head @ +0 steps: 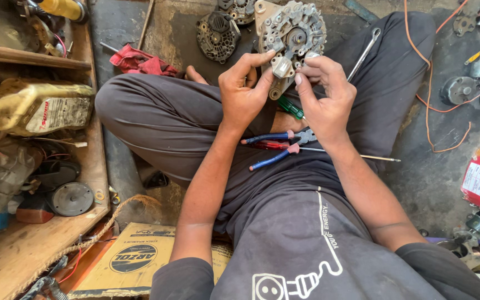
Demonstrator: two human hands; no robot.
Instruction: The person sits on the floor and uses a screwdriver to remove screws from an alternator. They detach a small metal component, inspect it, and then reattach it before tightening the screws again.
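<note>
Hands [284,91] grip a grey alternator [291,33] above grimy concrete floor [434,178], wooden shelf [29,250] alongside.

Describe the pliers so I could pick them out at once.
Start at the person's crossed legs in grey trousers. In the lap, just below the right hand, lie the pliers, jaws pointing right. Their blue and red handles set them apart from the thin screwdriver under them and the wrench on the knee.
</note>
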